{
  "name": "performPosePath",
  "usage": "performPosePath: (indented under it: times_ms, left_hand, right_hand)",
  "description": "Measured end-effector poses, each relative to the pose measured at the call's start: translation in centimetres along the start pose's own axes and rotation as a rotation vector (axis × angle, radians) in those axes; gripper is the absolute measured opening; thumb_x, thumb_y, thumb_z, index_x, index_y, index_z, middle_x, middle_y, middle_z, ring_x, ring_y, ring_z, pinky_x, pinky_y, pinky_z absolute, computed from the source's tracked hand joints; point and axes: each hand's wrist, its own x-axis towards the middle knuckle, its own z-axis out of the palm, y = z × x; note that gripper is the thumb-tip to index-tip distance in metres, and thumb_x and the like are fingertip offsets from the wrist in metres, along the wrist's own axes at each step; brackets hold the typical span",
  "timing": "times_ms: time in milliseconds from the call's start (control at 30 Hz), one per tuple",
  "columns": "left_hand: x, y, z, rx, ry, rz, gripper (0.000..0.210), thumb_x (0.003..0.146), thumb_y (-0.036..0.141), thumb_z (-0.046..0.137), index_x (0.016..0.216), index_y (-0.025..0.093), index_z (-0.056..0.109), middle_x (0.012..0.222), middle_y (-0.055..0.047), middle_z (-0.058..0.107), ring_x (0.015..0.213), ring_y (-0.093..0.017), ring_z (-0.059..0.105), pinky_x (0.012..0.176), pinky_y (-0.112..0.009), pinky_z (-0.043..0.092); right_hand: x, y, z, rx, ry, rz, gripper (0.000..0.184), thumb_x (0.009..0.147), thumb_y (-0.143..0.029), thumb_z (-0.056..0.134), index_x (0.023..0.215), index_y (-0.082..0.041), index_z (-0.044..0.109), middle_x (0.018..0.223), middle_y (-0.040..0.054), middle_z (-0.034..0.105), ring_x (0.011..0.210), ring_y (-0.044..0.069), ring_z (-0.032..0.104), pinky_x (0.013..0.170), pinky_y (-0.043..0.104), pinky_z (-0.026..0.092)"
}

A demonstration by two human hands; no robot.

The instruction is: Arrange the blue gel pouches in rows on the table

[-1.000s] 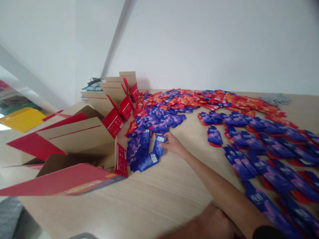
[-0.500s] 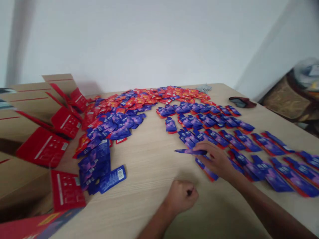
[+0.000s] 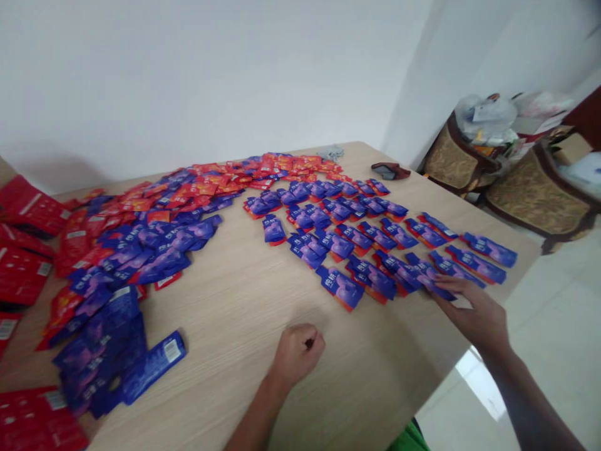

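Note:
My right hand is at the near right of the table, its fingers and thumb closed on the lower end of a blue-and-purple pouch. That pouch lies over the nearest row of similar pouches, overlapping its neighbours. My left hand rests on the table in a loose fist, with a dark hollow showing between the curled fingers and no object visible in it. Closest to the fist is a blue pouch with an orange lower edge, at the left end of that row. Several more rows of paired blue and orange-red pouches lie behind.
A long heap of red-orange sachets and loose blue pouches curves along the back and left. One blue pouch lies barcode up. Red boxes stand far left. A dark brown case is at the back right; patterned chairs stand beyond.
My right hand has carried the pouch rightward and lowered it onto the near row. The view has turned right, showing the chairs and floor. My left hand stays a fist.

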Motion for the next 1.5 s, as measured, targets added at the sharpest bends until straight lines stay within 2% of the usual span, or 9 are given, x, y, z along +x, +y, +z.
performPosePath:
  times_ms: [233,433,767,1167,1367,1500]
  left_hand:
    - [-0.1,-0.1,0.2,0.048,-0.012,0.014,0.034,0.089,0.019,0.047,0.059,0.019,0.031,0.054,0.005,0.037,0.05,-0.008,0.038,0.054,-0.023,0.025]
    - [-0.1,-0.1,0.3,0.095,-0.022,0.028,0.034,0.09,0.019,0.047,0.06,0.02,0.031,0.054,0.005,0.038,0.05,-0.008,0.039,0.054,-0.023,0.025]
    - [-0.2,0.3,0.2,0.135,-0.025,0.024,0.034,0.09,0.018,0.046,0.06,0.02,0.03,0.055,0.005,0.037,0.05,-0.008,0.038,0.053,-0.022,0.025]
    - [-0.1,0.4,0.1,0.133,-0.05,0.021,0.035,0.091,0.019,0.047,0.061,0.02,0.03,0.055,0.005,0.037,0.051,-0.009,0.039,0.054,-0.024,0.027]
    - [0.0,0.6,0.1,0.122,-0.044,0.024,0.034,0.09,0.019,0.048,0.06,0.02,0.033,0.055,0.005,0.039,0.051,-0.009,0.041,0.054,-0.024,0.028]
    - [-0.1,0.6,0.1,0.125,-0.046,0.018,0.033,0.089,0.017,0.048,0.059,0.02,0.034,0.055,0.005,0.039,0.051,-0.009,0.04,0.054,-0.024,0.028]
  right_hand:
    - [-0.7,2.9,0.5,0.022,-0.091,-0.028,0.011,0.09,-0.031,0.069,0.098,-0.024,0.07,0.112,0.0064,0.075,0.104,0.024,0.073,0.09,0.04,0.06]
    - [-0.2,4.6,2.0,0.003,-0.187,-0.061,0.014,0.09,-0.025,0.065,0.103,-0.025,0.072,0.117,0.0051,0.073,0.107,0.023,0.071,0.093,0.041,0.059]
    - [0.6,5.9,4.0,0.048,-0.236,-0.06,0.019,0.088,-0.018,0.061,0.104,-0.024,0.07,0.118,0.0055,0.073,0.107,0.023,0.071,0.094,0.038,0.058]
    - [1.0,6.5,3.4,0.075,-0.393,0.039,0.031,0.09,-0.022,0.056,0.117,-0.028,0.069,0.128,0.0039,0.07,0.119,0.025,0.067,0.103,0.041,0.055]
    - [1.9,6.8,2.3,0.092,-0.516,0.018,0.04,0.093,-0.027,0.052,0.129,-0.033,0.068,0.137,0.0008,0.066,0.13,0.027,0.061,0.108,0.046,0.053]
    - [2.0,6.6,1.7,0.082,-0.575,-0.027,0.042,0.098,-0.028,0.048,0.136,-0.037,0.065,0.142,-0.0015,0.063,0.129,0.027,0.062,0.105,0.046,0.056]
